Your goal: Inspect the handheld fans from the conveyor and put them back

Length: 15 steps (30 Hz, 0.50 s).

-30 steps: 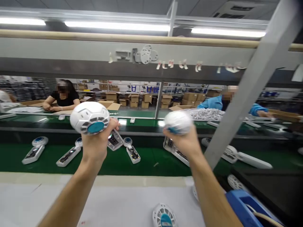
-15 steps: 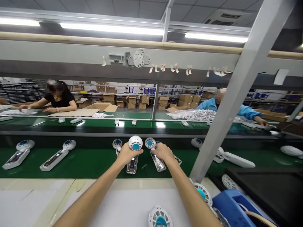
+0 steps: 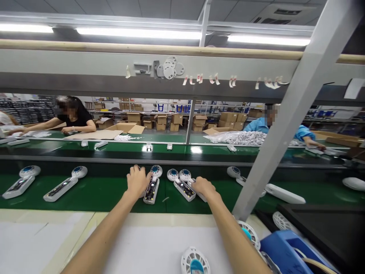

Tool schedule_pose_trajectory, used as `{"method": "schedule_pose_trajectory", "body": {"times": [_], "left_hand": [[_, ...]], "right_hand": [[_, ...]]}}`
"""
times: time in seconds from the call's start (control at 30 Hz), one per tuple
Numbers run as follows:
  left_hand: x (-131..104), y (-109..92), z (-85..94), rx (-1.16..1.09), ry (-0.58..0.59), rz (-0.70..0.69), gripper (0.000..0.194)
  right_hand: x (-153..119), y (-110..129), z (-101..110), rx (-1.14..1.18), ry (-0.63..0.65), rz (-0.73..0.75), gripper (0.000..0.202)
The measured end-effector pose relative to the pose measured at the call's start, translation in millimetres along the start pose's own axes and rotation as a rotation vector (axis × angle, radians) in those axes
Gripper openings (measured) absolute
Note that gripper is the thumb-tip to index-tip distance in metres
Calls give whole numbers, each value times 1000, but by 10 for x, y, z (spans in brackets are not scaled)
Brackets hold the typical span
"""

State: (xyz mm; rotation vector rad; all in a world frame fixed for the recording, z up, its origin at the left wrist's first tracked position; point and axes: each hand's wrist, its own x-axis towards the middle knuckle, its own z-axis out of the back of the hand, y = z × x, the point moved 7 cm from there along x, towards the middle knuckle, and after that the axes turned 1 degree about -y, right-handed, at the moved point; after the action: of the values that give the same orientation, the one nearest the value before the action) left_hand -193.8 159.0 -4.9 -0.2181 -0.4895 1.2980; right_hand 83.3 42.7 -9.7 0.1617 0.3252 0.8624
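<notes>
Currently both hands reach forward onto the green conveyor belt, a matte, felt-like strip. The left hand lies palm down with fingers curled over a white plastic fan unit; whether that grip is clenched around the unit or only resting on it cannot be told. Just right of this grip lies the open-handle fan unit: a round, vented head with a teal centre, and a long flat handle with its circuit board exposed. The right hand rests on the belt with fingers bent over the handle end of another unit; its grip state likewise cannot be told. Immediately left of this grip lies a second open-handle unit, with two round heads side by side at its far end.

Well to the left of the left grip lie two more units of the same shape, their handles open. To the right of the right grip, past a slanted grey metal post, lies one closed, smooth white unit.

Nearer than both grips, on the white tabletop, sits one round slotted fan grille with a teal hub. A blue plastic bin stands to its right.

Beyond the belt, two other people work at a far bench among brown cardboard boxes.
</notes>
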Motion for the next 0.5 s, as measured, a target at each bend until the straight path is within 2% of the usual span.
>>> {"method": "schedule_pose_trajectory", "body": {"times": [0.07,0.17,0.3,0.4,0.5], "left_hand": [[83,212,10,25,49,125,54],[157,482,-43,11,142,270,69],[183,706,-65,-73,148,366,83],[166,811,13,-178,113,419,75],[157,755,184,-367,58,406,51]], "right_hand": [[33,9,-73,23,58,35,33],[56,27,-106,64,70,64,32],[57,42,-101,198,56,48,26],[44,47,-49,371,22,35,27],[-15,112,61,637,29,82,23]]}}
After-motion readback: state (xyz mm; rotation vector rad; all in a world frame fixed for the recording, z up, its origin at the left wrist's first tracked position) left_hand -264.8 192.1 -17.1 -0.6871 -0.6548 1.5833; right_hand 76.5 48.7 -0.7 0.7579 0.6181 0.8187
